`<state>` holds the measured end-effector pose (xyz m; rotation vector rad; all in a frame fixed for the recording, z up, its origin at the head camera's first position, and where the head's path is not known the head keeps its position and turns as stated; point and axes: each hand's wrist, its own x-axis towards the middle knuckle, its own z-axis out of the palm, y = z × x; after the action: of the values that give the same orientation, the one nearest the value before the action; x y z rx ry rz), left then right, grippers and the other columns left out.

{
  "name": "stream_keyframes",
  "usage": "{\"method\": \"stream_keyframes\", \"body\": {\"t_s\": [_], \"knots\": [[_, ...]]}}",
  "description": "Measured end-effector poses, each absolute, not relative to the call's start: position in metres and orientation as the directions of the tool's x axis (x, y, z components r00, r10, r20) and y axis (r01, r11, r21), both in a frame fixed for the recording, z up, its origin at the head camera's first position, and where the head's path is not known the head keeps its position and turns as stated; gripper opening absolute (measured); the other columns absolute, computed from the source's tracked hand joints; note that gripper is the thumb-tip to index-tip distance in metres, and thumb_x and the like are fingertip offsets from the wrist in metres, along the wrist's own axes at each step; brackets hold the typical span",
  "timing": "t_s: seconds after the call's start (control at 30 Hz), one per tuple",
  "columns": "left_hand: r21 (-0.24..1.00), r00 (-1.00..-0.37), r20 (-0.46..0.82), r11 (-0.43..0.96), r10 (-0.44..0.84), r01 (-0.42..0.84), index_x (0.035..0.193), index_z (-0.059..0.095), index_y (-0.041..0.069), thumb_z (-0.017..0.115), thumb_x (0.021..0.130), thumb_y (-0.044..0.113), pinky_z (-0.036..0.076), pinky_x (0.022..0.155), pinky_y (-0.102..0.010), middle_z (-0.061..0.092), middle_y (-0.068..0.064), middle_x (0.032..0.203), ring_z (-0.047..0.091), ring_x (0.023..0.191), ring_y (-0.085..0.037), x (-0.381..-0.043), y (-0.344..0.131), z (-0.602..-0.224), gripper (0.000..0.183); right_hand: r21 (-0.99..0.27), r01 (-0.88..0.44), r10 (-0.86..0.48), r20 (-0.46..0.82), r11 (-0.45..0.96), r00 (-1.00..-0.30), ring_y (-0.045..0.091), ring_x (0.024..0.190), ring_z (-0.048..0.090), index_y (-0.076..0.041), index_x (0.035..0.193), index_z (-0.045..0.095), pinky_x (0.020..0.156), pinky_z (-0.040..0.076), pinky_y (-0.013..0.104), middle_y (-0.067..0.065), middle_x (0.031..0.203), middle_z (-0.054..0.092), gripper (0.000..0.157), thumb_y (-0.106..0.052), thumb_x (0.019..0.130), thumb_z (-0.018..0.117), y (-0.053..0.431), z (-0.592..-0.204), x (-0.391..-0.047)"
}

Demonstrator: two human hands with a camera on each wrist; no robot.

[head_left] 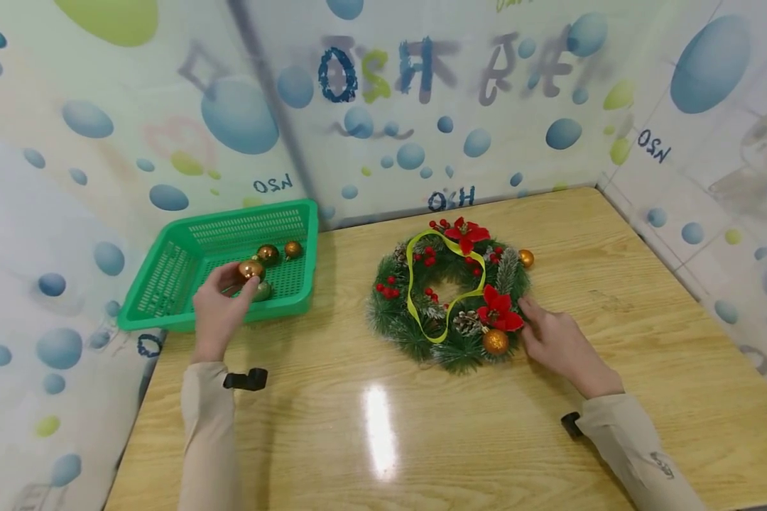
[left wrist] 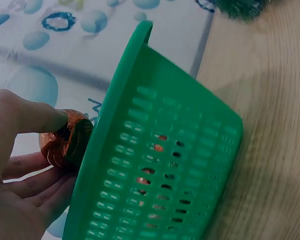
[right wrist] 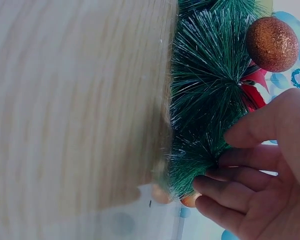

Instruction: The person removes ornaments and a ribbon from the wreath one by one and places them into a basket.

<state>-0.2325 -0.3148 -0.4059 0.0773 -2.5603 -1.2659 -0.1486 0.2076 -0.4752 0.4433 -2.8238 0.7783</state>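
A shiny copper bauble (head_left: 251, 270) is pinched between the thumb and fingers of my left hand (head_left: 220, 305), above the near side of the green plastic basket (head_left: 160, 273). In the left wrist view the bauble (left wrist: 66, 140) shows right beside the basket's rim (left wrist: 102, 120). My right hand (head_left: 562, 348) is at the right edge of a green Christmas wreath (head_left: 390, 319). Its fingertips touch the needles (right wrist: 205, 105) in the right wrist view, fingers only slightly bent. The wreath carries red poinsettias (head_left: 498, 309), red berries, pinecones and an orange glitter bauble (head_left: 496, 342).
Inside the basket lie a brown bauble (head_left: 268, 254), a small orange bauble (head_left: 292, 249) and a pale greenish bauble (head_left: 262, 291). A yellow-green ribbon (head_left: 412, 284) loops over the wreath. Another orange bauble (head_left: 526, 258) is at its upper right. Patterned walls stand behind the wooden table (head_left: 332, 426).
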Motion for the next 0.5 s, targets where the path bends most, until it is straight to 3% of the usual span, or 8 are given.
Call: {"method": "stream_keyframes", "body": {"t_s": [0.23, 0.5], "knots": [[0.735, -0.956, 0.241, 0.675, -0.167, 0.067, 0.144, 0.051, 0.0, 0.063, 0.1, 0.03, 0.051, 0.105, -0.052, 0.06, -0.026, 0.136, 0.06, 0.123, -0.04, -0.241, -0.333, -0.402, 0.055, -0.48, -0.322, -0.223, 0.252, 0.816, -0.942, -0.001, 0.038, 0.021, 0.018, 0.136, 0.052, 0.032, 0.024, 0.016, 0.04, 0.134, 0.052, 0.05, 0.005, 0.088, 0.054, 0.208, -0.476, -0.149], [0.691, -0.973, 0.169, 0.722, -0.16, 0.001, 0.147, 0.046, -0.003, 0.059, 0.102, 0.032, 0.049, 0.105, -0.057, 0.055, -0.031, 0.139, 0.055, 0.128, -0.046, -0.253, -0.348, -0.393, 0.058, -0.474, -0.346, -0.235, 0.279, 0.809, -0.931, -0.004, 0.037, 0.021, 0.018, 0.135, 0.052, 0.031, 0.026, 0.016, 0.04, 0.134, 0.053, 0.049, 0.006, 0.087, 0.055, 0.207, -0.476, -0.148]]}}
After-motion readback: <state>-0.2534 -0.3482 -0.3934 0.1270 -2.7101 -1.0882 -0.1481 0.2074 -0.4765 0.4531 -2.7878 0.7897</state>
